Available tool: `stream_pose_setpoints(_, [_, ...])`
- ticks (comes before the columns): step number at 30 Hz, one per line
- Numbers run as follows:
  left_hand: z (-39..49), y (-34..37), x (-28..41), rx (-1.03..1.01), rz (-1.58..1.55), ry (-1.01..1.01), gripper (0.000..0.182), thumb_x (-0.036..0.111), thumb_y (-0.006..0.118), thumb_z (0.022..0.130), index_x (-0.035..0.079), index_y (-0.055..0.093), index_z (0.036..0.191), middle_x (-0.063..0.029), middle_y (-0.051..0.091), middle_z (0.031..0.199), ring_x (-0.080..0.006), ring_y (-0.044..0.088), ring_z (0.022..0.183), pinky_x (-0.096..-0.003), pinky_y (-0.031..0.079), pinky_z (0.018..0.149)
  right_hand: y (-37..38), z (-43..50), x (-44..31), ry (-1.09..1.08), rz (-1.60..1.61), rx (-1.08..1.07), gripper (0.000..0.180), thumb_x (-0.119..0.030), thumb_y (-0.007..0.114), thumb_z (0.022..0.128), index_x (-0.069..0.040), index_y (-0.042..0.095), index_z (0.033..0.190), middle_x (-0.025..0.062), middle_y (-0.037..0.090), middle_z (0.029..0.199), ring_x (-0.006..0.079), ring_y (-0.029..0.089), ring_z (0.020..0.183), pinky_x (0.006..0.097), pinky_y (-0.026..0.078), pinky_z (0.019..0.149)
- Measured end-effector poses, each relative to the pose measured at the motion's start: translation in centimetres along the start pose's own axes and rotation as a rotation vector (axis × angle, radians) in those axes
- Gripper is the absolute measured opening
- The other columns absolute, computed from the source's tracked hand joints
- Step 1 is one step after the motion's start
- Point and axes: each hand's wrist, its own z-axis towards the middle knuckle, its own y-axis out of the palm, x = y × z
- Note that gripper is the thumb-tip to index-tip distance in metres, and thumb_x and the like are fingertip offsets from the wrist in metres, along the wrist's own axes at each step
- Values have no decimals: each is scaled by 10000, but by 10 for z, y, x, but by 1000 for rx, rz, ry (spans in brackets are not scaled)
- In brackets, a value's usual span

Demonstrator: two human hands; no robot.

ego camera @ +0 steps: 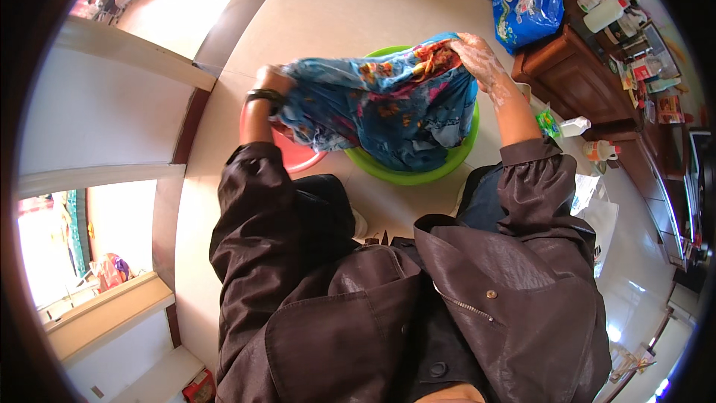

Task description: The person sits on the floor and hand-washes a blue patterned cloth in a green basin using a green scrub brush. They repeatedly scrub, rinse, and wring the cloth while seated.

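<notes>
Stretched between my hands is a blue cloth [386, 101] with a red, orange and pink flower print. My left hand [274, 79], with a dark band at the wrist, grips its left end. At the upper right my right hand [475, 61], streaked with white suds, holds the other end. The middle of the cloth sags into or over a green plastic basin [408, 178] on the floor. A pink plastic basin [305, 161] stands left of it, partly hidden by the cloth and my left forearm. What lies inside both basins is covered.
Right of the green basin stand a white bottle [575, 126], a green packet [548, 122] and an orange-labelled bottle with a red cap [599, 150]. A blue plastic bag [527, 5] is by the wooden cabinet [582, 73]. A white partition [106, 106] is on the left.
</notes>
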Motion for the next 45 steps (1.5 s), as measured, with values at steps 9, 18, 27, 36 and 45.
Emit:
stream_pose_setpoints(9, [-38,-7,-38,3,-113,-655,564,361,703,718,279,557,1256,-93,571,1250,-259,533,1179,-409,422,987,13,0,0,-83,-494,250,335,-283,658,783,-60,627,1031,187,631,1047,352,575,1037,360,458,878])
stream_pose_setpoints(18, [-20,103,-41,-301,-274,-444,449,376,638,782,68,650,1108,-165,603,1192,-286,577,1124,-384,474,936,159,-47,42,-178,-579,-264,247,-307,648,806,-64,641,852,163,662,841,326,642,834,408,508,764])
stream_pose_setpoints(27, [-47,92,113,-53,-598,-584,677,383,707,725,125,460,1300,-228,438,1338,-360,393,1272,-423,338,1050,183,-56,151,-156,-1012,-214,283,-310,645,807,-73,600,955,104,624,1020,306,558,1019,456,433,854])
stream_pose_setpoints(36, [-31,61,151,359,-1137,306,675,448,610,817,125,408,1374,-169,467,1354,-345,366,1304,-455,161,1128,89,-16,-30,-111,1021,42,124,-186,564,929,-79,621,955,60,656,881,171,643,805,342,551,757])
stream_pose_setpoints(45, [-14,79,143,357,-968,160,243,127,470,930,21,616,1093,-160,644,1044,-280,635,828,-364,508,740,58,9,27,130,997,372,302,-291,586,917,-1,592,999,110,637,886,221,634,798,358,548,764])
